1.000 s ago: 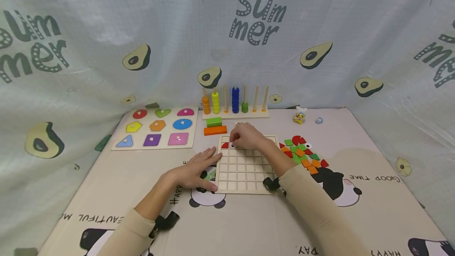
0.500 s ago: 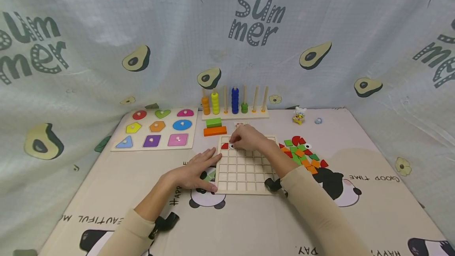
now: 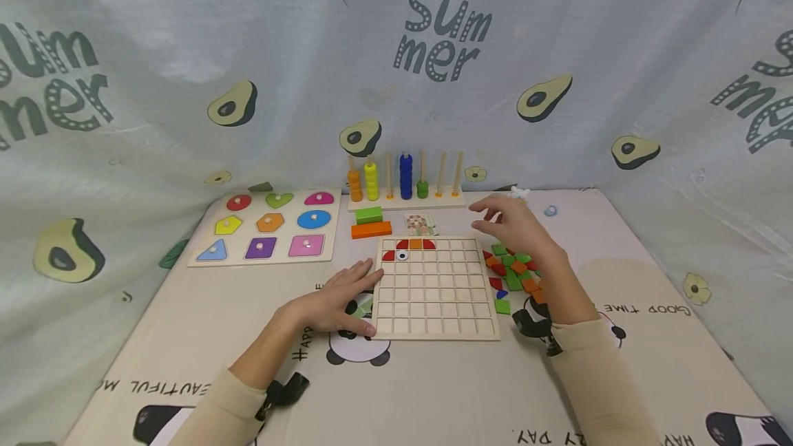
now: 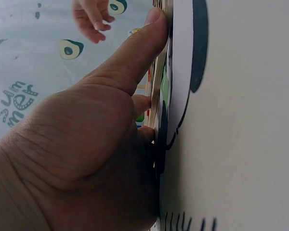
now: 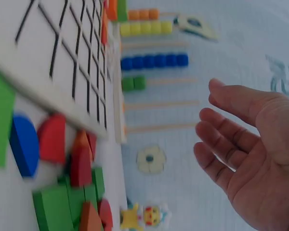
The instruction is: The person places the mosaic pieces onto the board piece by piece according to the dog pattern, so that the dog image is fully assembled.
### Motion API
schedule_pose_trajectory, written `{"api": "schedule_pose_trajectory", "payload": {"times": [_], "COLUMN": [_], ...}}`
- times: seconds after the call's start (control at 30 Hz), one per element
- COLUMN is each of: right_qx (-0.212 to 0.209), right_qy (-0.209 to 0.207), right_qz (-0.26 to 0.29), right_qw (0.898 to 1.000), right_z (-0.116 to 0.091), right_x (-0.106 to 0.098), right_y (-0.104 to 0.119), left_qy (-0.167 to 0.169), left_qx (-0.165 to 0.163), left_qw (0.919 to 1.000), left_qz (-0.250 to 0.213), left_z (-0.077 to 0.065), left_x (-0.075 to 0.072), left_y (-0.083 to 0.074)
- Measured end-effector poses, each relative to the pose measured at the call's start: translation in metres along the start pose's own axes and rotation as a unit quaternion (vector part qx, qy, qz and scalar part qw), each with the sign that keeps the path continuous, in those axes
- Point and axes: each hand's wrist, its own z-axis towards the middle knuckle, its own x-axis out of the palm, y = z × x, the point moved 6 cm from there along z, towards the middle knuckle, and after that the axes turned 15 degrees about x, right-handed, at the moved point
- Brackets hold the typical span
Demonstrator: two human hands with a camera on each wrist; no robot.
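The grid board (image 3: 436, 292) is being steadied on the counter (image 3: 427, 391) by the spread left grip (image 3: 337, 300); nothing's being held by the loosely spread right grip (image 3: 511, 224). Loose tiles (image 3: 513, 279) could be getting scattered if they're being brushed by that right sleeve (image 3: 597, 370).

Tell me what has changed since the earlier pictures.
The right hand has let go of the eye piece and moved right, off the board; it now holds nothing. That uncovers the card behind the board and the red and orange pieces in its top row. The left hand stays at the board's left edge, and the red piece beside the eye piece stays put.
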Motion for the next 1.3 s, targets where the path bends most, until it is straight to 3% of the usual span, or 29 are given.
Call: {"api": "schedule_pose_trajectory", "payload": {"times": [0.2,0.53,0.8,1.17,1.3], "right_qx": [0.046,0.159,0.186,0.202,0.183], "right_qy": [-0.021,0.074,0.086,0.197,0.200], "right_qz": [-0.009,-0.057,-0.043,-0.001,0.006], "right_qw": [0.999,0.983,0.978,0.959,0.963], "right_z": [0.002,-0.001,-0.012,-0.040,-0.038], "right_x": [-0.016,-0.006,-0.019,-0.033,-0.030], "right_y": [-0.045,-0.109,-0.128,-0.153,-0.144], "left_qy": [0.000,0.001,0.000,0.002,0.001], "left_qx": [0.006,0.000,0.000,-0.002,0.004], "left_qw": [1.0000,1.0000,1.0000,1.0000,1.0000], "left_qz": [0.001,0.003,0.000,0.001,0.003], "left_z": [0.000,0.000,0.001,0.001,0.001], "left_x": [0.000,0.001,0.000,0.001,0.000], "left_y": [0.000,0.001,0.001,0.000,-0.001]}}
